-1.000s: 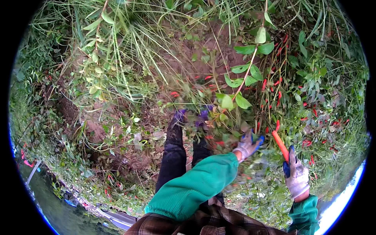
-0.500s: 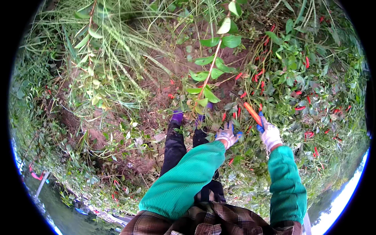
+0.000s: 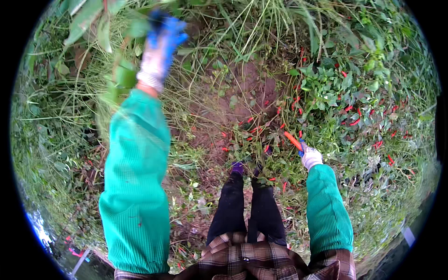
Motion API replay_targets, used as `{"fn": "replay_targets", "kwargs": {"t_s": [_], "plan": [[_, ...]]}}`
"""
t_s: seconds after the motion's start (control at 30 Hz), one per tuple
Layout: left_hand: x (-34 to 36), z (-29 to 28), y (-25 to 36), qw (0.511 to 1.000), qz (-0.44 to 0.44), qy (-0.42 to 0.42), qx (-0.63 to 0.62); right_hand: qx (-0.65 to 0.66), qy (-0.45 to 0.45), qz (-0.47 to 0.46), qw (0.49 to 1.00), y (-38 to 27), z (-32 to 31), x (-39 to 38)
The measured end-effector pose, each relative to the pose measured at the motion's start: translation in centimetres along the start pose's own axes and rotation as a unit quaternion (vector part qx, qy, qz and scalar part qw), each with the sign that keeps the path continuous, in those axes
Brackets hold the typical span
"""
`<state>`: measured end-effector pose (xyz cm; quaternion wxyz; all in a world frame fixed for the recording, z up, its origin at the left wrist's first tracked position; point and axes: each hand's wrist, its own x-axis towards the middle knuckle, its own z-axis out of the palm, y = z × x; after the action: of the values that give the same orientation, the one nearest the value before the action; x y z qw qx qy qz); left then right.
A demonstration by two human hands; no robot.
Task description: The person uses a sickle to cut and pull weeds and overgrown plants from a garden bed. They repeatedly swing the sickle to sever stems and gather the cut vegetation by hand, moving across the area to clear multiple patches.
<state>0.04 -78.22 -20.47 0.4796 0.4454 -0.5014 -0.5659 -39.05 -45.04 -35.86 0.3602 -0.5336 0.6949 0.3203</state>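
Observation:
My right hand (image 3: 310, 156), in a white and blue glove, is closed around an orange stick-like handle (image 3: 292, 140). Whatever else belongs to that handle cannot be made out among the plants. At the upper left my left hand (image 3: 161, 52), gloved alike, is stretched far out and smeared by motion. Its fingers do not show clearly. Large green leaves (image 3: 86, 21) on a stem blur close beside it; whether the hand grips them I cannot tell. Right of the middle, red chili peppers (image 3: 354, 122) hang and lie among leafy pepper plants (image 3: 333, 86).
Long grass (image 3: 261, 28) grows at the far side. Reddish-brown soil (image 3: 242, 88) shows in the middle, ahead of my purple shoes (image 3: 237, 168). Several red peppers lie near my feet. Dense weeds (image 3: 51, 140) cover the left side.
My left hand has swung from beside the pepper plants to the far upper left. My right hand keeps hold of the orange handle. The view has shifted, and the tall leafy stem has left the middle.

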Motion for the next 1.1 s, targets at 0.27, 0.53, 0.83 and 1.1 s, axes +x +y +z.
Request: {"fn": "replay_targets", "kwargs": {"t_s": [0.27,0.53,0.83,1.1], "plan": [[6.9,-7.8,8.3,0.977,-0.046,0.053,-0.200,0.027,-0.024,0.038,0.999,-3.0,-1.7,-2.3],[7.2,-11.2,5.4,0.930,-0.045,0.071,0.359,0.123,-0.033,0.061,0.990,-7.0,-2.8,-1.5],[3.4,-8.0,3.3,0.884,-0.101,0.049,0.454,0.209,-0.009,0.085,0.974,-6.9,-4.5,-6.3],[3.1,2.2,12.2,0.782,-0.116,-0.205,0.577,0.259,0.103,0.028,0.960,-13.7,-19.6,-3.9]]}}
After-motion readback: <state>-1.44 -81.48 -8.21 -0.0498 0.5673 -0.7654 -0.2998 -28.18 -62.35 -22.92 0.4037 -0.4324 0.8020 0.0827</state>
